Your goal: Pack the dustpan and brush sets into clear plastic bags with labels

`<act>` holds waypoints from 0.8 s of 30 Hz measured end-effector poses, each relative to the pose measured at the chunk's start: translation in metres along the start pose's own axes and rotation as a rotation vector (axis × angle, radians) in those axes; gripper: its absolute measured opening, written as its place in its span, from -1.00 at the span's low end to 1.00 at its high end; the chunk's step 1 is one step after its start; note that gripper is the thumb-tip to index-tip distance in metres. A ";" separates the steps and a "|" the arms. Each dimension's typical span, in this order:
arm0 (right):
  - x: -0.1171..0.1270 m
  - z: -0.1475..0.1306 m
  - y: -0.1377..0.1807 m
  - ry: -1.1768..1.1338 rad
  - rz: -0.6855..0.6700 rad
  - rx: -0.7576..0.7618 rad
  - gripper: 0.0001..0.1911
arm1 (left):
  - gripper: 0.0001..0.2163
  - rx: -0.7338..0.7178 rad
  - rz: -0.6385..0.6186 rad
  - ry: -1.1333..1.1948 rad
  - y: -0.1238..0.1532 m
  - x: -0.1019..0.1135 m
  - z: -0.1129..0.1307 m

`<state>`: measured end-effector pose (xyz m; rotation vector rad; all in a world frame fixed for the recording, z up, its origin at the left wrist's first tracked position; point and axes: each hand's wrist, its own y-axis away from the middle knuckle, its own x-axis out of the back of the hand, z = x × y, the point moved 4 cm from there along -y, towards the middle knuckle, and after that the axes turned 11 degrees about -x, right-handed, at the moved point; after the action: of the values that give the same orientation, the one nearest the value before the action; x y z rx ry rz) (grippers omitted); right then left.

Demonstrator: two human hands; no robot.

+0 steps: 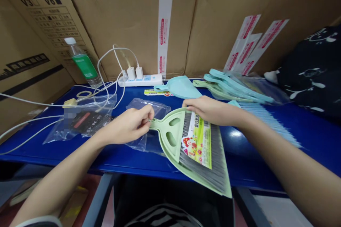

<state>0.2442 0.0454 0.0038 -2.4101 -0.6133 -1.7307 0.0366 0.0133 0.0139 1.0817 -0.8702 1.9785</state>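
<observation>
Over the table's front edge I hold a light green dustpan (221,181) with a matching hand brush (174,133) nested in it, grey bristles facing right. A printed card label (198,143) lies across the bristles. My left hand (135,122) is closed round the handle end, at the left. My right hand (204,108) grips the set's far edge near the top of the label; its thumb side is on the rim, some fingers hidden. Beneath the left hand lies a clear plastic bag (149,104), flat on the table.
Behind are a light blue dustpan (182,87), a loose label (157,93) and stacked blue and green dustpans (234,85). A blue-bristled brush (269,120) lies right. At left are a power strip (149,80), cables, a bottle (84,64) and a bagged dark device (86,122). Cardboard (133,25) stands behind.
</observation>
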 end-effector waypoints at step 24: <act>-0.018 -0.001 -0.013 -0.052 0.030 -0.049 -0.77 | -0.92 0.055 -0.102 0.105 -0.002 -0.003 -0.004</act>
<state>0.2336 0.0523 -0.0140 -2.4911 -0.5437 -1.6959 0.0376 0.0169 0.0100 1.0230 -0.6959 1.9648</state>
